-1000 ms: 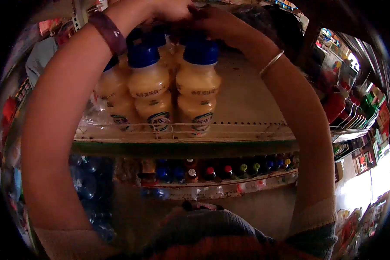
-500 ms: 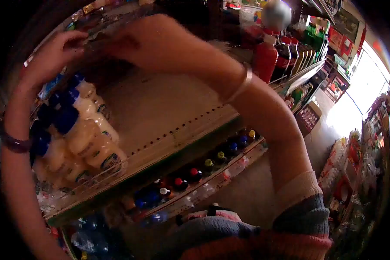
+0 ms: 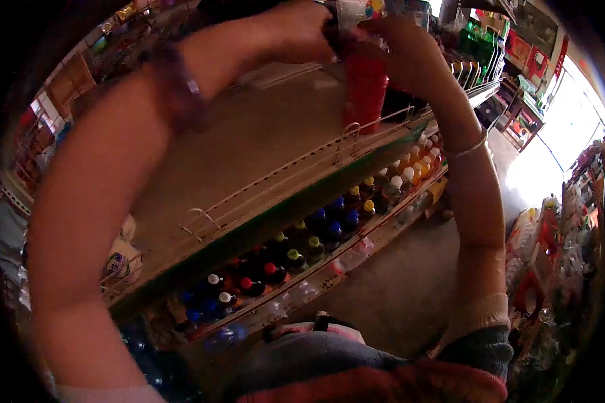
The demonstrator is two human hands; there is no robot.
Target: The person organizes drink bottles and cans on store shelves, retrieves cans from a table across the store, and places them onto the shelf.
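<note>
A tall bottle of red drink (image 3: 364, 94) stands near the front edge of the shelf (image 3: 249, 141). My right hand (image 3: 410, 54) is at its upper part, fingers bent round the neck. From the left, my left hand (image 3: 302, 32) comes to the other side of the neck; its fingers are dark and smeared, so their hold is unclear. The bottle's top is partly hidden between the hands. Behind my left forearm, a pale jar (image 3: 123, 260) shows in part at the shelf's left end.
Below, a lower shelf holds rows of bottles (image 3: 292, 255) with coloured caps. Green bottles (image 3: 478, 43) stand farther right along the upper shelf. A wire rail (image 3: 205, 218) runs along the shelf front. Packaged goods (image 3: 551, 269) line the right side, beyond the floor (image 3: 383, 289).
Both hands have moved right, from above the white jars with blue caps to the red bottle. The view has shifted right, and most of those jars are now hidden or out of view.
</note>
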